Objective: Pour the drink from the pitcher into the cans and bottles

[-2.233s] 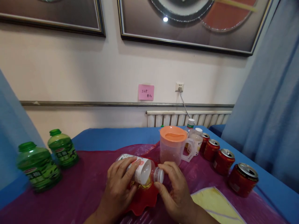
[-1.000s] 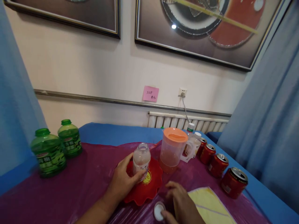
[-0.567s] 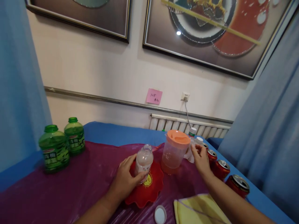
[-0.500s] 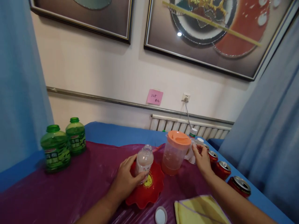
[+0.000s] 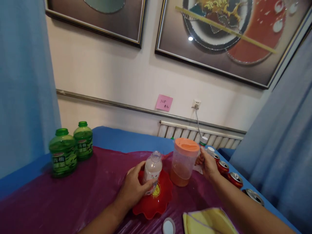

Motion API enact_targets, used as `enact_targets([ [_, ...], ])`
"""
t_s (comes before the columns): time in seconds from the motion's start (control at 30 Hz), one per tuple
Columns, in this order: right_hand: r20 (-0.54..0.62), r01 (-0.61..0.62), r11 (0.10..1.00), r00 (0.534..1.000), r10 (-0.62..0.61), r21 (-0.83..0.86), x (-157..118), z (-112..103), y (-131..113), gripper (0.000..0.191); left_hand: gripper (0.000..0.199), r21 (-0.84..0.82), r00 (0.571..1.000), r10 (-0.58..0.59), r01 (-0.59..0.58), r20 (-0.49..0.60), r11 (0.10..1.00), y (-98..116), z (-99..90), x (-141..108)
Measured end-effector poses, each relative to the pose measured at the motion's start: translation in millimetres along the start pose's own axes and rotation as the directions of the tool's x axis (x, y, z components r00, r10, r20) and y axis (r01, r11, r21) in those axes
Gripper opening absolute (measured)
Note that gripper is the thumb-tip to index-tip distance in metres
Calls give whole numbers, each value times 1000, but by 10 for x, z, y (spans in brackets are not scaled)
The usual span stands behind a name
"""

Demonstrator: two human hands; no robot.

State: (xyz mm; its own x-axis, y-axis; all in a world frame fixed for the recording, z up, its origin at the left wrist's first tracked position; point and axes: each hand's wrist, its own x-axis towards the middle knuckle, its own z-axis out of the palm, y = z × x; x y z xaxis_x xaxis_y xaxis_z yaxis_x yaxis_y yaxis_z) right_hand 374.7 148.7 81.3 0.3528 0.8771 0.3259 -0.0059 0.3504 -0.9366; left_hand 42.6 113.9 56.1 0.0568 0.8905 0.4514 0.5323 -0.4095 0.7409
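My left hand (image 5: 135, 185) is wrapped round a clear, uncapped bottle (image 5: 153, 170) with a printed label. That bottle stands upright over a red wavy-edged plate (image 5: 156, 206) with a yellow emblem. To its right is a clear plastic pitcher (image 5: 181, 167) with an orange lid and brownish liquid low inside. My right hand (image 5: 208, 164) is closed at the pitcher's right side, where its handle would be; the handle itself is hidden by the fingers. A white cap (image 5: 168, 226) lies near the front edge of view.
Two green bottles (image 5: 62, 156) stand at the left. Several red cans (image 5: 234, 179) line the right side, with white-capped bottles (image 5: 203, 140) behind my right hand. A folded yellow cloth (image 5: 207, 222) lies in front on the purple table cover (image 5: 85, 195).
My right hand has moved left and closed at the pitcher's handle side; its fingers were raised beside it before. My left hand stays on the bottle. The view has shifted slightly.
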Motion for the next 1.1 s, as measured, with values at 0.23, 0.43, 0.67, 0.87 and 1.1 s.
enact_targets([
  [0.23,-138,6,1000,990,-4,14,247,-17,-566,60,59,64,999,28,-26,-28,998,-30,9,-11],
  [0.43,-25,111,984,993,-115,-141,410,-11,-1079,61,62,162,998,49,-43,-37,986,-17,4,-17],
  [0.67,119,176,936,982,-146,-306,419,116,-1304,62,62,164,998,65,-67,15,984,19,-24,-45],
  [0.87,201,247,869,964,-176,-428,397,237,-1440,63,63,158,997,63,-69,45,985,59,-33,-59],
  [1.1,313,346,809,926,-212,-475,390,283,-1461,64,61,127,997,64,-68,37,990,51,-26,-82],
])
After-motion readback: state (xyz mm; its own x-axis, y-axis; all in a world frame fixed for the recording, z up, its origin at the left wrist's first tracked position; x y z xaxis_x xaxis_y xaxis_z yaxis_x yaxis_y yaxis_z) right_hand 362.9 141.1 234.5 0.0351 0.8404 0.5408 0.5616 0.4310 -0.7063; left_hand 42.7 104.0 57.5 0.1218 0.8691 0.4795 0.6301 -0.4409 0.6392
